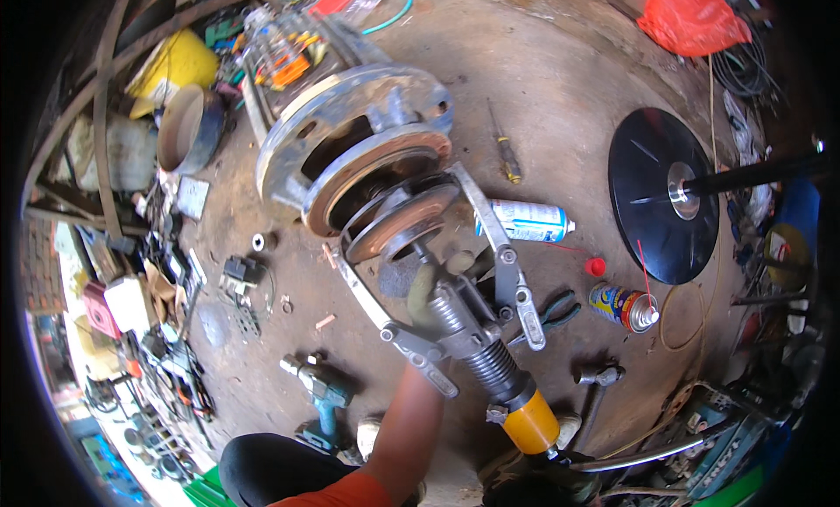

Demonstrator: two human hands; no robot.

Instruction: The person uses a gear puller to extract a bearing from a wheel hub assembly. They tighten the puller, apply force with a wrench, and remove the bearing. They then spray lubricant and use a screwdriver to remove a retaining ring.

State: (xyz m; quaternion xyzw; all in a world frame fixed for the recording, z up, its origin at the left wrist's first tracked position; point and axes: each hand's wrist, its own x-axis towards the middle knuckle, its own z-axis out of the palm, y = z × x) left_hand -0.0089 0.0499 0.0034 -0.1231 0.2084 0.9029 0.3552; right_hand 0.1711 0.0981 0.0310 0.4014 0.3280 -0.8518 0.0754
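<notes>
My gloved left hand (423,297) reaches up under a hydraulic gear puller (469,310) and grips it near its front end, by the spindle. The puller has a yellow cylinder (531,422) and a coil spring. Its left jaw arm (367,297) and right jaw arm (482,205) reach to either side of a rusty metal hub (407,221). The spindle tip points at the hub's centre; contact is hard to tell. Behind the hub stands a large round cast-metal housing (282,159). My right hand is out of view.
Right of the puller lie a blue-white spray can (528,221), pliers (558,310), a second spray can (620,303) and a hammer (600,376). A screwdriver (508,159) lies beyond. A teal cordless impact wrench (321,389) is at left. A black disc (646,152) stands right.
</notes>
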